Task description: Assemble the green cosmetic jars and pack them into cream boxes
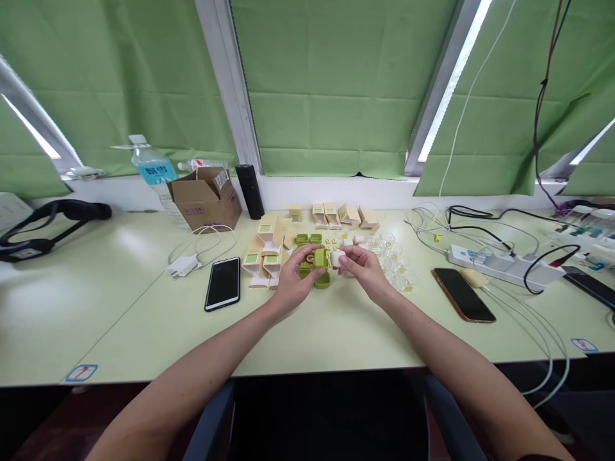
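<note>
Green piece (320, 257) is pinched between thumb and fingers of the left hand (295, 276), to the right of the brown carton (204, 200) and on its near side. White block (337, 258) is pinched between thumb and fingers of the right hand (369, 270), farther right of the carton; whether block and green piece touch cannot be told. Cream boxes (270, 235) are grouped right of the carton; clear plastic pieces (398, 257) are scattered well to its right. White-bordered phone (222, 284) is laid in front of the carton. Black cylinder (250, 192) is stood just beside it, right side.
</note>
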Action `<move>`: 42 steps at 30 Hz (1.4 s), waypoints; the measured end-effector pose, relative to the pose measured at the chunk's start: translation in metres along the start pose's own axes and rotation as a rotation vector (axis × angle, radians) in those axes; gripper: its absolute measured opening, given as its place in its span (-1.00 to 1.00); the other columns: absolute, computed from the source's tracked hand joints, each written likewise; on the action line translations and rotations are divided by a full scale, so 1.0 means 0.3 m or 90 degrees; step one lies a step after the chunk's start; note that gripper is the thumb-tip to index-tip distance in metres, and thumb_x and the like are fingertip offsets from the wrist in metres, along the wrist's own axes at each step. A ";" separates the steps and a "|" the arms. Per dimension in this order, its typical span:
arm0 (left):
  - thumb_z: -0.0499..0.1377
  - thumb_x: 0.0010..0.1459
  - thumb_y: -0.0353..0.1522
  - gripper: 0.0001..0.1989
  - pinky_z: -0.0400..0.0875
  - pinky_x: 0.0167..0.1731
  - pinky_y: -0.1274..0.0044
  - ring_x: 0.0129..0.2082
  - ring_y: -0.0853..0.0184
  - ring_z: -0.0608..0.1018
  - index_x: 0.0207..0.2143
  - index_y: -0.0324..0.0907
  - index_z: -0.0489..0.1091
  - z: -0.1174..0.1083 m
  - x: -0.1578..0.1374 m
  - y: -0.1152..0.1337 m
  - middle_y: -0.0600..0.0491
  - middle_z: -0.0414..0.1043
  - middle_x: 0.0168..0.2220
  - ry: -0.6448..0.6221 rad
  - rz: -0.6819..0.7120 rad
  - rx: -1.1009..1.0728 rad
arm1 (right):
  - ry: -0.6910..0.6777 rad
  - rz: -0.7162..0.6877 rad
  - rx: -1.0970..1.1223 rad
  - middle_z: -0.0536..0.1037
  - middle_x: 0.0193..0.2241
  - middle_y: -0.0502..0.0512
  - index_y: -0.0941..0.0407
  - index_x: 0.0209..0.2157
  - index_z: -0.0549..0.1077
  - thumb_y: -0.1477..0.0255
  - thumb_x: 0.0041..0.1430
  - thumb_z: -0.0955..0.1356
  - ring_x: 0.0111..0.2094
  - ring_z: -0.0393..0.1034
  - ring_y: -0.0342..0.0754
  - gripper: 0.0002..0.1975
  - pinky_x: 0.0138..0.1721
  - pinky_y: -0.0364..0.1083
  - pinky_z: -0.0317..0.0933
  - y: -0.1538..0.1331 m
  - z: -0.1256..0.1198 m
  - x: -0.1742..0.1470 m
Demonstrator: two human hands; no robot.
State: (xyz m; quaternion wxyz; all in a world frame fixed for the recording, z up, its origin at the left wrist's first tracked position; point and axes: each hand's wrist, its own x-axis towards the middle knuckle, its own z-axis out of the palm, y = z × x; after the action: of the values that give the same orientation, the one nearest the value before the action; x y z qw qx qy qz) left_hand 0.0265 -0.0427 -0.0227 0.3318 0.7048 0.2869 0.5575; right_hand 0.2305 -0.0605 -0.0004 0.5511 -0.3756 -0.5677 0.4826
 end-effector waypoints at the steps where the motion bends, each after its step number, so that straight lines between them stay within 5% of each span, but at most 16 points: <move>1: 0.36 0.19 -0.22 -0.57 0.46 0.10 0.31 0.09 0.14 0.54 0.10 -0.07 0.48 0.000 -0.001 0.004 -0.10 0.49 0.11 -0.004 0.006 0.009 | -0.010 0.003 0.007 0.63 -0.40 0.06 0.12 -0.23 0.59 -0.02 -0.03 0.58 -0.46 0.48 -0.11 -0.48 -0.30 -0.07 0.42 0.001 0.005 -0.002; 9: 0.36 0.20 -0.26 -0.58 0.41 0.22 0.21 0.17 0.10 0.52 0.11 -0.04 0.50 -0.006 -0.006 0.023 -0.08 0.52 0.11 -0.030 0.055 0.060 | -0.039 -0.009 -0.002 0.63 -0.43 0.03 0.12 -0.27 0.64 -0.02 -0.02 0.57 -0.48 0.44 -0.12 -0.51 -0.33 -0.08 0.40 0.002 0.017 -0.007; 26: 0.32 0.24 -0.33 -0.62 0.48 0.12 0.26 0.13 0.12 0.54 0.11 -0.06 0.46 -0.002 -0.008 0.033 -0.08 0.51 0.09 -0.050 0.098 0.135 | -0.024 -0.004 -0.002 0.61 -0.48 0.05 0.12 -0.36 0.66 -0.03 0.04 0.54 -0.50 0.43 -0.11 -0.54 -0.37 -0.08 0.39 0.014 0.029 -0.011; 42: 0.19 0.36 -0.34 -0.53 0.44 0.18 0.21 0.19 0.11 0.46 0.26 -0.12 0.18 0.038 -0.043 0.005 -0.18 0.36 0.14 -0.027 0.184 0.282 | 0.029 0.049 0.104 0.69 -0.43 0.06 0.12 -0.30 0.67 0.07 -0.08 0.62 -0.42 0.57 -0.04 -0.57 -0.24 0.00 0.55 0.038 0.085 -0.035</move>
State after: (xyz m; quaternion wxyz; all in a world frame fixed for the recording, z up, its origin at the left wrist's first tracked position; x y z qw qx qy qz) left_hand 0.0348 -0.0553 -0.0309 0.0925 0.8056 0.2915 0.5075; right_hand 0.2051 -0.0711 -0.0123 0.5738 -0.3619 -0.4987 0.5395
